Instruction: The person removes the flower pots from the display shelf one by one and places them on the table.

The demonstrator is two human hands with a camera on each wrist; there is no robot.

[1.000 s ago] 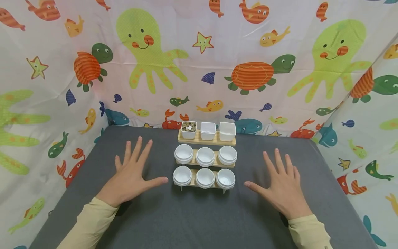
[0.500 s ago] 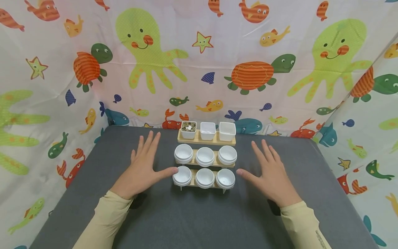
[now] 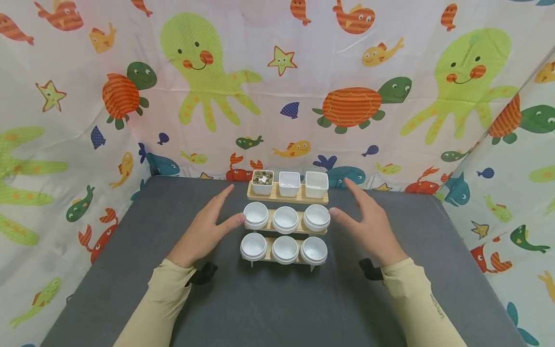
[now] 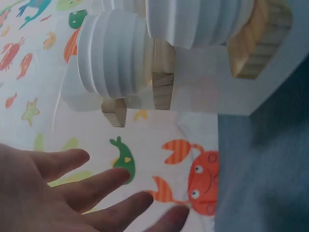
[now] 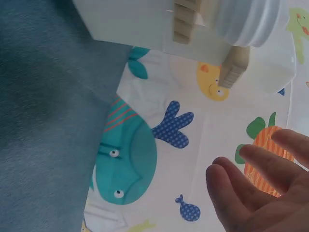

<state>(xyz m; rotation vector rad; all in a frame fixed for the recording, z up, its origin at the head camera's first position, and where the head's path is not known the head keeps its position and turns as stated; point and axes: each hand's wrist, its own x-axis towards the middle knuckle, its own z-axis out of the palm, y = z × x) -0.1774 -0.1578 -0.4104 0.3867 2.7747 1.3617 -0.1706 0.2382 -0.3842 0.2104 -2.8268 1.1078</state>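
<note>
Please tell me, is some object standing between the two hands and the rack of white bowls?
Nothing visible stands between the left hand or the right hand and the rack. Both wrist views show only a gap, with the patterned cloth behind it.

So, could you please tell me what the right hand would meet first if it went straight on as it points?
Probably the cloth, near the whale print. The right hand would likely pass just right of the rack, though depth is unclear.
</note>
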